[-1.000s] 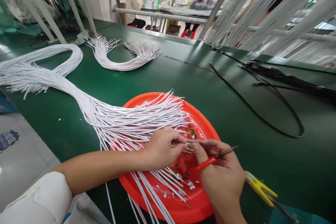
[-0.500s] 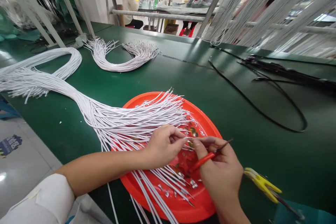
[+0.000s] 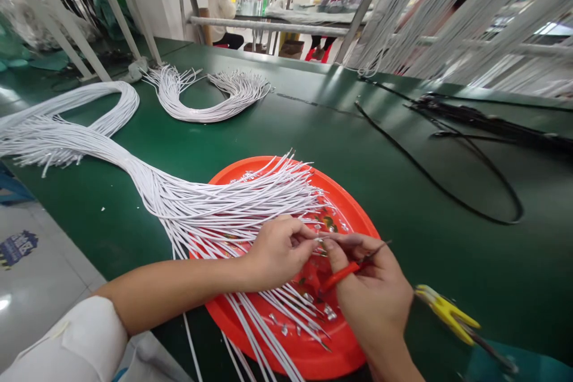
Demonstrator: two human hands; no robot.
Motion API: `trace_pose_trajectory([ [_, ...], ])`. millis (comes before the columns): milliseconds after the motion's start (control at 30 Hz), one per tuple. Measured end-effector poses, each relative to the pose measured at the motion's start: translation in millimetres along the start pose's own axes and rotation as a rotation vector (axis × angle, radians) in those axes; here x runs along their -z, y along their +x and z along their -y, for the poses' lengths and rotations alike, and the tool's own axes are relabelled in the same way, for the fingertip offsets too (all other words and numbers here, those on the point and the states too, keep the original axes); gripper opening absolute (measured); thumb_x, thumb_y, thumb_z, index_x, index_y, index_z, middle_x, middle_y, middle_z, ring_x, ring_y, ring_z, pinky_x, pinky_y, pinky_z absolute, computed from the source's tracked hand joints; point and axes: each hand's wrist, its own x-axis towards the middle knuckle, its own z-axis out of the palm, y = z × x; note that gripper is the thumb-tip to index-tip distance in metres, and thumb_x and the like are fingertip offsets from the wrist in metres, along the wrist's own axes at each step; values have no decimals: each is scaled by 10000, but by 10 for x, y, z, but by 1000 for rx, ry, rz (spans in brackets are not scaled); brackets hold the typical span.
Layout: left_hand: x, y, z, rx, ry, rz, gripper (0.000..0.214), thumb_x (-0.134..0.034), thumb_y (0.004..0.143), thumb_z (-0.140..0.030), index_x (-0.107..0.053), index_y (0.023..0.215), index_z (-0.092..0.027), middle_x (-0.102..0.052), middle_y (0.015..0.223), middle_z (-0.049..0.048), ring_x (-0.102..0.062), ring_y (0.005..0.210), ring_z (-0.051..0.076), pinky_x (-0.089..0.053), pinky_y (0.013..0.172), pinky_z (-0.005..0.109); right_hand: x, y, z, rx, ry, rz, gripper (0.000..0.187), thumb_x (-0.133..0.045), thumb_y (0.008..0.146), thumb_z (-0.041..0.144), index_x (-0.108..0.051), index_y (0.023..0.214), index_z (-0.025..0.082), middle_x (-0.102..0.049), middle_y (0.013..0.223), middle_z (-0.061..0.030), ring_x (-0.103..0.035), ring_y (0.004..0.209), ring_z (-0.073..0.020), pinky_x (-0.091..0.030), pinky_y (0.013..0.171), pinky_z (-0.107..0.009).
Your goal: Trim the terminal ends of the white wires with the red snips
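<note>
Your left hand [image 3: 280, 253] is over the red tray [image 3: 331, 364], thumb and forefinger drawn together on a thin cable end [image 3: 319, 240]; the fingers hide much of the contact. Your right hand [image 3: 378, 295] meets it from the other side, thumb and forefinger closed at the same end, while its palm and remaining fingers keep a red-handled tool [image 3: 340, 278] clamped, dark tip angled up and away to the right. White cables [image 3: 215, 206] fan across the tray from the left, some passing below your left wrist and over the near rim. Small shiny scraps [image 3: 330, 313] lie on the tray floor. A yellow-handled tool [image 3: 447, 313] lies on the green table [image 3: 313, 131], just right of your right hand; black cables [image 3: 496, 127] lie farther back.
</note>
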Motion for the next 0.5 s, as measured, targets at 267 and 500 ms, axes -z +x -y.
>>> trace_pose_trajectory([
  [267, 20, -2, -35, -3, -11, -9, 82, -575, 756, -210, -619, 705, -163, -591, 696, 13, -527, 664, 118, -418, 623, 227, -15, -11, -10, -47, 5, 8, 211, -653, 686, 335, -510, 768, 204, -649, 817, -47, -617, 718, -170, -488, 657, -306],
  [500, 29, -5, -41, 10, -40, 12, 71, -592, 754, -200, -628, 709, -158, -583, 693, 11, -520, 656, 114, -412, 616, 225, -1, 2, 41, -7, -64, -6, 197, -631, 688, 339, -490, 735, 210, -643, 791, -43, -610, 698, -168, -477, 643, -298],
])
